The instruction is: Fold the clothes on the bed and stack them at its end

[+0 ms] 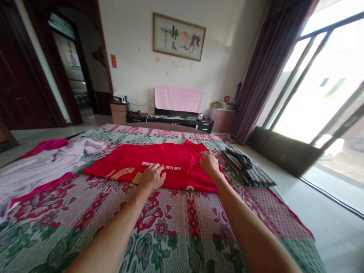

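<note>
The left hand (152, 177) is resting half-spread on the red shirt (170, 153); the right hand (209, 163) is curling over the shirt's right part, its grip unclear. Floral cloth (152, 214) is lying beneath the shirt, striped clothing (254, 175) rightward, a pale garment (54, 163) leftward.

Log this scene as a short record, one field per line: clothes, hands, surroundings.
Main garment: red shirt, lying on flowered cloth
Left hand: resting on the shirt, near white lettering
Right hand: on the shirt's right part, fingers curled, grip unclear
Left side: pale garment, bright pink cloth
Right side: striped fabric, black piece on top
Wall: framed picture
</note>
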Tool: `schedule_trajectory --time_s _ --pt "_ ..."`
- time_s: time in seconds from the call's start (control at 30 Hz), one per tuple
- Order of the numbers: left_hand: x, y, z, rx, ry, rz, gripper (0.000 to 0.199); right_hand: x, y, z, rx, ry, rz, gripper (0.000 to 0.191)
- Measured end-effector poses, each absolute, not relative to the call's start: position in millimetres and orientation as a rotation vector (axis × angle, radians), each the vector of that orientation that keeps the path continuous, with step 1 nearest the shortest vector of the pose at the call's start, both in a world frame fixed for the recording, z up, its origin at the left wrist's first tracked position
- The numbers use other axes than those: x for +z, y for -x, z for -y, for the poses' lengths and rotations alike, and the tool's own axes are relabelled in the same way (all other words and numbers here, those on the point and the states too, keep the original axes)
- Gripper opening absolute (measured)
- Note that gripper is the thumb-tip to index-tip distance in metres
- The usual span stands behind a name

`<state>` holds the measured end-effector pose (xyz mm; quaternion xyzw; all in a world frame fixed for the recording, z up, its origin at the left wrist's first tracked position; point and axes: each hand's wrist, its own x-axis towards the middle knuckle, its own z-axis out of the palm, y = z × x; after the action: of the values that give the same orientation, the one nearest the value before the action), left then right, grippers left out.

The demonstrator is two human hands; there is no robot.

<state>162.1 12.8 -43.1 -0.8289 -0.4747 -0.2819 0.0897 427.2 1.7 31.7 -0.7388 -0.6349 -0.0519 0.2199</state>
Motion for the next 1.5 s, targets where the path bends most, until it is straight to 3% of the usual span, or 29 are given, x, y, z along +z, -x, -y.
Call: schedule_trajectory --time_s 0.17,0.4,0.77,1.03,1.23,1.5 --pt "-43 -163 -12 -0.856 2.453 1.418 0.027 35 -419 -21 -0.096 1.9 2.071 0.035" --pt "-44 -164 -10 -0.894 2.442 1.447 0.029 18 -414 -49 -0.038 1.829 2.286 0.049" --pt "-45 -163 -11 -0.876 2.456 1.48 0.03 33 -440 -31 -0.037 1.901 2.144 0.029" --pt "-46 -162 -13 -0.9 2.459 1.41 0.025 52 -453 5 0.482 1.886 2.32 0.021" --pt "-47 -162 -15 -0.89 2.445 1.391 0.027 50 -478 6 0.865 1.747 2.11 0.031" --pt "-54 -160 -18 -0.902 2.392 1.388 0.03 49 -465 3 0.194 1.845 1.999 0.03"
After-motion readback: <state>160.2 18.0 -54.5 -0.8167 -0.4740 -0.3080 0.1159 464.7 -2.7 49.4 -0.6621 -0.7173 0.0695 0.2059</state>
